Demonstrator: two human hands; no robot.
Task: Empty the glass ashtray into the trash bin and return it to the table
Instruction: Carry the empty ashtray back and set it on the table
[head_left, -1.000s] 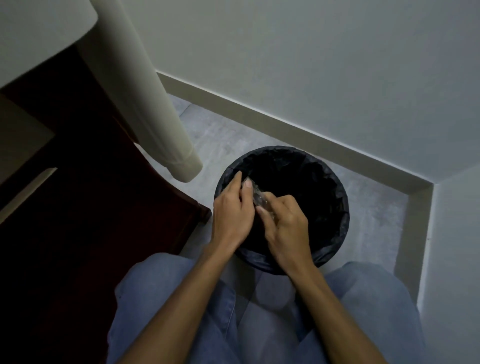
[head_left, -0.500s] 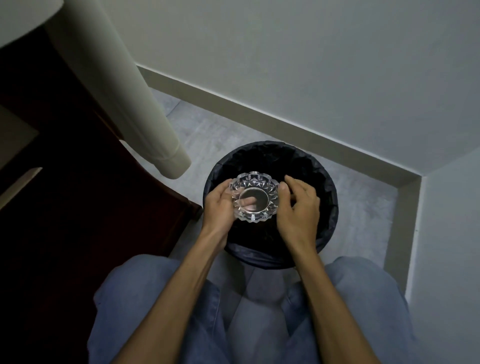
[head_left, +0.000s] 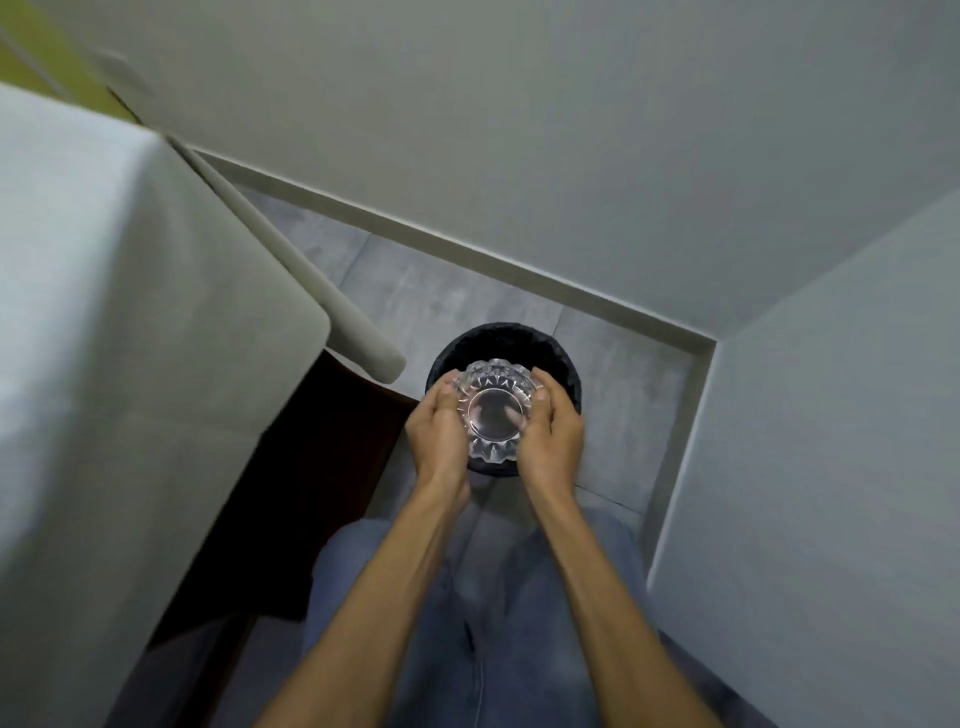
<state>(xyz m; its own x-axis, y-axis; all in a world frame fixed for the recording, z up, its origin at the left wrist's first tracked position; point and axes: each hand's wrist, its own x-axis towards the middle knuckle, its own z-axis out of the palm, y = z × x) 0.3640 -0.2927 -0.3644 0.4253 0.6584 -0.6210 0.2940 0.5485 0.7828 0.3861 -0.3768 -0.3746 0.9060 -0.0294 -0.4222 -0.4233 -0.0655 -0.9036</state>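
Note:
The clear cut-glass ashtray (head_left: 493, 413) faces up, held high above the black-lined trash bin (head_left: 506, 340) that stands on the grey floor in the wall corner. My left hand (head_left: 439, 431) cups its left rim and my right hand (head_left: 553, 434) cups its right rim, fingers under the glass. The ashtray's bowl looks empty. Most of the bin's opening is hidden behind the ashtray and my hands.
A white table top (head_left: 130, 312) with a rounded corner fills the left side, with a pale slanted leg (head_left: 332, 312) beside the bin. A dark red-brown chair or panel (head_left: 311, 493) sits under the table. Grey walls (head_left: 805, 415) close in on the right and behind.
The ashtray went from tipped on edge in the bin to upright. Both hands have lifted it well above the bin, and my view has risen so the table top shows.

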